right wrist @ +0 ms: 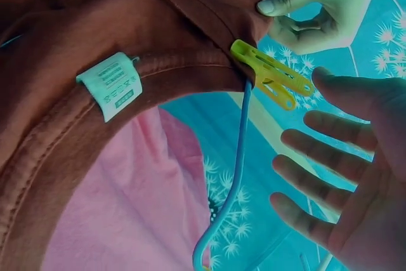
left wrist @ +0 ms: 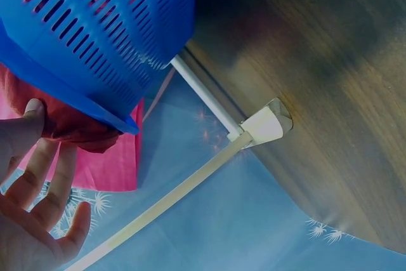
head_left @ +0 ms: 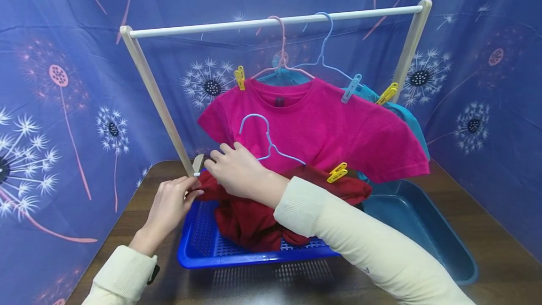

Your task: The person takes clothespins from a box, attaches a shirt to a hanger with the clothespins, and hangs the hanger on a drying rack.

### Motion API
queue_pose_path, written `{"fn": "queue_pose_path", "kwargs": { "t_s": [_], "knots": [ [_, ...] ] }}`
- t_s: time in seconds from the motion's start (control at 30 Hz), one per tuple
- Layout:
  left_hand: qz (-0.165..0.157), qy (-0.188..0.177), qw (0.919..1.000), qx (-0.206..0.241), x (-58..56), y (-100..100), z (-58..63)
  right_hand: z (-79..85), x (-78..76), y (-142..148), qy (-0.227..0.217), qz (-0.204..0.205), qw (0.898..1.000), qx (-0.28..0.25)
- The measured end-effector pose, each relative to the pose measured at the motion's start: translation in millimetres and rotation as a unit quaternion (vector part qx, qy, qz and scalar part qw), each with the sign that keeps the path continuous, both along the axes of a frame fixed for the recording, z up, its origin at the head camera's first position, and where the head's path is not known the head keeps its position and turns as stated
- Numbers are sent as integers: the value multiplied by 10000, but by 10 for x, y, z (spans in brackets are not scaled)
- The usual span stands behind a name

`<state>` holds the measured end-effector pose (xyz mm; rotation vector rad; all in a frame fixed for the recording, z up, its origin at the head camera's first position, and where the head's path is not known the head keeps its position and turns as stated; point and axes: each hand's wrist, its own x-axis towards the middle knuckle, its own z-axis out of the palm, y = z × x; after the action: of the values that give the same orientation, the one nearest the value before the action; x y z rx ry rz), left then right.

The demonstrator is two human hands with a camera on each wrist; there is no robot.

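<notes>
A dark red shirt (head_left: 250, 225) lies bunched over the blue basket (head_left: 224, 261), with a light blue hanger (head_left: 271, 142) in its neck opening. My left hand (head_left: 167, 204) pinches the shirt's left end between thumb and fingers; the left wrist view also has this hand (left wrist: 38, 201) at the cloth. Over the left shoulder, my right hand (head_left: 243, 171) has its fingers extended beside a yellow clothespin (right wrist: 266, 71), apart from it in the right wrist view. That clothespin clamps shirt and hanger together. Another yellow clothespin (head_left: 337, 173) sits on the right shoulder. A white label (right wrist: 113, 85) shows inside the collar.
Behind, a bright pink T-shirt (head_left: 305, 121) hangs from a pink hanger on the rack's white rod (head_left: 237, 26), held with clothespins. A teal garment (head_left: 408, 116) hangs behind it on a blue hanger. A teal basin (head_left: 423, 215) stands right of the basket.
</notes>
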<state>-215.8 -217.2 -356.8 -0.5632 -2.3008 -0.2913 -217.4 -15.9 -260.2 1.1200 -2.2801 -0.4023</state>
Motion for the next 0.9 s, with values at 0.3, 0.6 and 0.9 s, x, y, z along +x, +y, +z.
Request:
{"fn": "queue_pose_path", "kwargs": {
  "t_s": [0.3, 0.6, 0.9],
  "knots": [
    [-96, 100, 9999, 27, -28, -8, -22, 41, 70, 228, 210, 72, 9995, -226],
    [-69, 82, 9999, 58, -11, 11, -9, 79, 117, 569, 433, 355, 9952, -799],
    [-66, 46, 9999, 85, -14, 13, -7, 66, 163, 968, 432, 394, 9926, -1068]
  ]
}}
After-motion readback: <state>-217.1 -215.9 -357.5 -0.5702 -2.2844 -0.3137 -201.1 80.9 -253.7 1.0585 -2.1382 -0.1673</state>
